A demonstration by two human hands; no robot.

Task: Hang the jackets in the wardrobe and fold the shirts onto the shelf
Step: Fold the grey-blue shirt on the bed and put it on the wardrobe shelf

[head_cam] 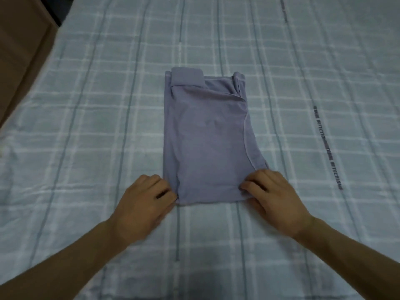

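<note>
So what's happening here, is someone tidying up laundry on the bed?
Yes. A person is folding a lavender shirt that lies flat on a checked bedsheet. Its sides are already folded in, making a narrow rectangle. The left hand pinches the near left corner and the right hand pinches the near right corner, probably ready to fold the bottom edge up toward the collar. No wardrobe shelf is in view.

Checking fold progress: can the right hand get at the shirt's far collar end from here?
Probably yes: the right hand pinches the shirt's near corner, and nothing lies on the bedsheet between.
</note>
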